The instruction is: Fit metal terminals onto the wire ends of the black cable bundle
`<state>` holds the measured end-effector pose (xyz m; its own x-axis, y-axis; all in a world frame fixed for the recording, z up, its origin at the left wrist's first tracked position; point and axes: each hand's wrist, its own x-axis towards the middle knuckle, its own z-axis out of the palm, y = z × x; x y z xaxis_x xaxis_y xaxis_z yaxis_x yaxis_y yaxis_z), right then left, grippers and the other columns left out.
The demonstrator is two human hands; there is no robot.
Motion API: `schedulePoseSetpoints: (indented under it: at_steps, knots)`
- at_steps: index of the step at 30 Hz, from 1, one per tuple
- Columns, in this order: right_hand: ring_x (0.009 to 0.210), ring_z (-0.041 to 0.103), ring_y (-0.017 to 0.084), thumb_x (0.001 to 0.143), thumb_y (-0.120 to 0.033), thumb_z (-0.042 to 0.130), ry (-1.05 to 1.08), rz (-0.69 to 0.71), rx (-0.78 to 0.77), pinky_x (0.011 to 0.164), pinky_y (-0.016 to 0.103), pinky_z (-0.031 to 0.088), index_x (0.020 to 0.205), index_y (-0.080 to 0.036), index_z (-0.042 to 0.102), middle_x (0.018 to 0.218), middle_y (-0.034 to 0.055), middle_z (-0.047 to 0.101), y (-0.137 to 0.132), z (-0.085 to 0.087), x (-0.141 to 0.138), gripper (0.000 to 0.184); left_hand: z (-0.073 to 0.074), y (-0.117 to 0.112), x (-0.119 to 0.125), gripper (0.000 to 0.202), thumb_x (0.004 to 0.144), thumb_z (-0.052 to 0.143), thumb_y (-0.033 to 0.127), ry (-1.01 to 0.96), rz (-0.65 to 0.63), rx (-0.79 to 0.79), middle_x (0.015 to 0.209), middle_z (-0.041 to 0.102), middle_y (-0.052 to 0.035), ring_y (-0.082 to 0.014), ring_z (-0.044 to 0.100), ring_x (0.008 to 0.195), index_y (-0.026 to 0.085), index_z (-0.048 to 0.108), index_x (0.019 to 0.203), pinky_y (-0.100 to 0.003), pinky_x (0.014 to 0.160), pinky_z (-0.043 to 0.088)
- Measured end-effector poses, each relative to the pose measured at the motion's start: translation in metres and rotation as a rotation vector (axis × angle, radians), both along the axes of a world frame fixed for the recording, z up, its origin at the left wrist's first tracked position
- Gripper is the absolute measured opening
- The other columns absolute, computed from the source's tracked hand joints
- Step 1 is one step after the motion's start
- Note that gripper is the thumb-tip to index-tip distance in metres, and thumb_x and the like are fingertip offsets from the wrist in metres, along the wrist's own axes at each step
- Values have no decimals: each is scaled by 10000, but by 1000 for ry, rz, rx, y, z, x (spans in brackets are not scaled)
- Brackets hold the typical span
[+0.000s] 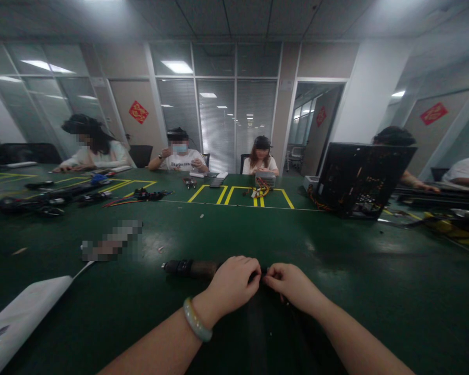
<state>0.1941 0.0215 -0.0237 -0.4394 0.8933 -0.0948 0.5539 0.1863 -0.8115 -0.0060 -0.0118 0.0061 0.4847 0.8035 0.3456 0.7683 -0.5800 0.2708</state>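
Note:
My left hand (234, 281), with a pale green bangle on the wrist, is closed in a pinch on the top edge of a dark, flat object (258, 328) lying on the green table in front of me. My right hand (291, 284) pinches the same edge right beside it, fingertips nearly touching. What the dark object is stays hard to make out. A dark cylindrical tool (189, 268) lies on the table just left of my left hand.
A white bag or sheet (19, 317) lies at the near left. Several people sit across the table with cables and parts. An open black computer case (359, 179) stands at the right. Yellow tape lines (238, 195) mark the far table.

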Motion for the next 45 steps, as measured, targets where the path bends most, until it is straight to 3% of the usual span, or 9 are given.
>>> schedulePoseSetpoints:
  at_steps: [45]
  knots:
    - [429, 529, 87, 877, -372, 555, 7, -6, -28, 381, 154, 357, 826, -176, 606, 599, -40, 570, -1, -1, 0, 209, 4, -3, 0, 103, 862, 541, 179, 3, 2, -29, 927, 629, -3, -187, 570, 896, 214, 588, 947, -336, 852, 430]
